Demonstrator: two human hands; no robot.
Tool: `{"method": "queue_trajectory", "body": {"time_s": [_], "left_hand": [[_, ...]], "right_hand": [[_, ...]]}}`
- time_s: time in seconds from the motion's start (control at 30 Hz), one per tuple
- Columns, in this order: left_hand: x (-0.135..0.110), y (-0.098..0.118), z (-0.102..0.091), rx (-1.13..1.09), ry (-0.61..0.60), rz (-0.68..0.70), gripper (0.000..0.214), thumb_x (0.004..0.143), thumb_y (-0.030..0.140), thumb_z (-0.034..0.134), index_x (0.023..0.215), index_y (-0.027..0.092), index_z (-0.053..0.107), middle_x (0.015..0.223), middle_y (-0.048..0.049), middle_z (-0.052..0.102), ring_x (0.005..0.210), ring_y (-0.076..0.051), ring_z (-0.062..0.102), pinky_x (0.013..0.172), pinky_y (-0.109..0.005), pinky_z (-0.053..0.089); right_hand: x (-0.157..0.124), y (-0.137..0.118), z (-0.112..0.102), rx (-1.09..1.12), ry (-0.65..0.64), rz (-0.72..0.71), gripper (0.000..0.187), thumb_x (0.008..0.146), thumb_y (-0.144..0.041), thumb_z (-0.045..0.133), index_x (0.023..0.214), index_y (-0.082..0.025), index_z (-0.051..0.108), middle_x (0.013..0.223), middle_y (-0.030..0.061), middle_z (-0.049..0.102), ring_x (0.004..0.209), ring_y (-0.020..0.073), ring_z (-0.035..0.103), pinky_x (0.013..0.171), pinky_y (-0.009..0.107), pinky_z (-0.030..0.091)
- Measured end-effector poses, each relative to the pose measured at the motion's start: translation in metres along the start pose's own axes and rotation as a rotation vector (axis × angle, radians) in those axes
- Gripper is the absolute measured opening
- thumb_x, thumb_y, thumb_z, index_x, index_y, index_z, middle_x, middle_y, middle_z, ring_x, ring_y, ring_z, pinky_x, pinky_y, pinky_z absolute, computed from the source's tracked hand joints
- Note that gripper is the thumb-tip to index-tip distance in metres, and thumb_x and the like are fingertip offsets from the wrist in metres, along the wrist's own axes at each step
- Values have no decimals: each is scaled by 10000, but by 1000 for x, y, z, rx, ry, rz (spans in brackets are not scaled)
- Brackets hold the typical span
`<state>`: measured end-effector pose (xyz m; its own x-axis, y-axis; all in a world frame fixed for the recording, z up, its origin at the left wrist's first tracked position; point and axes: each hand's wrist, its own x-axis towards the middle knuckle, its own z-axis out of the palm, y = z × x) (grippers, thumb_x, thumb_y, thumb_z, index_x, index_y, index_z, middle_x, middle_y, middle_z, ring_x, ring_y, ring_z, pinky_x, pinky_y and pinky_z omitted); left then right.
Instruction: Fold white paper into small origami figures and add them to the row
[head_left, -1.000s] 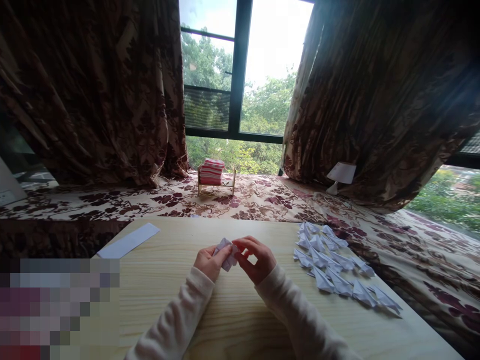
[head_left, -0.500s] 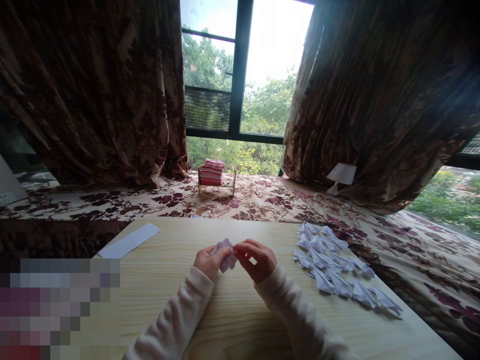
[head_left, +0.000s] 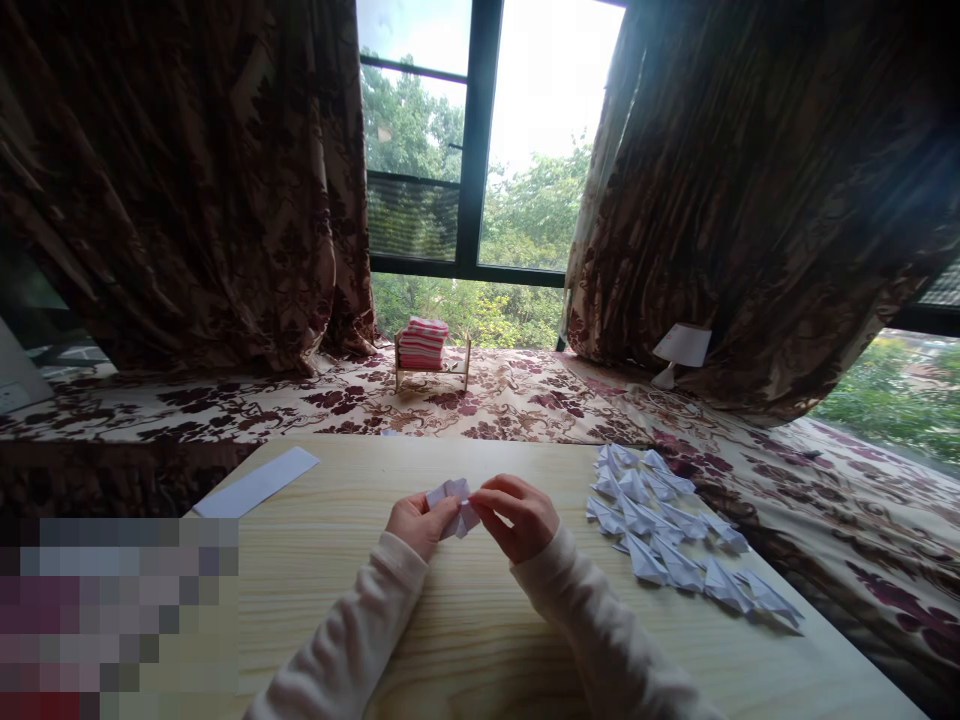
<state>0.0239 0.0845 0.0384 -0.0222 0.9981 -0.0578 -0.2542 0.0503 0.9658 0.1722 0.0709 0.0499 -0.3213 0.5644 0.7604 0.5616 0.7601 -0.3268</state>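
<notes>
A small piece of folded white paper (head_left: 454, 506) is held above the middle of the wooden table (head_left: 330, 600). My left hand (head_left: 415, 522) pinches it from the left, thumb on top. At its right edge, the fingertips of my right hand (head_left: 519, 515) are pinched together on the paper. How the folds run under the left fingers is hidden. To the right lie several folded paper pieces (head_left: 649, 520), pointed in shape and set close together in rough rows.
A flat white paper strip (head_left: 259, 481) lies at the table's left edge. Behind, on a flowered cloth, stand a small rack (head_left: 432, 372) with folded striped cloths (head_left: 423, 345) and a white lamp (head_left: 683, 345). Patterned curtains (head_left: 720, 200) flank the window.
The folded paper has turned a little between my fingers and shows a different outline. My right hand has shifted slightly to the right, its fingers closer together.
</notes>
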Motion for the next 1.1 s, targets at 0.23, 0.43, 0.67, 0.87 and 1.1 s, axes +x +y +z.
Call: {"method": "queue_trajectory", "body": {"time_s": [0.23,0.43,0.67,0.87,1.1], "left_hand": [[-4,-1,3,34,-27,88,309,518,377,732,656,103,693,533,-12,629,496,-109,523,518,-230,429],[-7,-5,4,111,-79,176,291,559,400,693,582,112,658,477,13,542,484,-88,437,458,-209,333],[-7,-6,7,54,-87,104,324,555,402,693,683,104,685,543,-19,617,510,-116,509,512,-237,400],[-5,-4,6,12,-109,17,288,464,322,760,615,88,686,501,-17,616,478,-110,512,492,-232,396],[9,-17,-7,7,-152,-86,214,711,309,648,686,100,612,582,27,578,502,-78,523,507,-221,437]], "right_hand": [[1,-5,1,-4,-7,60,115,804,-187,488,770,-183,598,713,33,578,637,129,514,586,237,421],[0,-2,5,-14,33,176,111,801,-182,465,711,-173,529,619,-1,493,533,109,456,514,228,398],[-1,1,4,21,44,174,76,785,-182,491,725,-172,537,625,-3,501,525,101,467,495,214,412],[1,-1,3,23,36,107,63,775,-154,490,756,-174,548,679,12,532,569,101,493,522,207,424],[4,-5,-1,-56,-19,12,132,766,-121,470,740,-186,582,706,34,561,652,141,484,588,251,406]]}}
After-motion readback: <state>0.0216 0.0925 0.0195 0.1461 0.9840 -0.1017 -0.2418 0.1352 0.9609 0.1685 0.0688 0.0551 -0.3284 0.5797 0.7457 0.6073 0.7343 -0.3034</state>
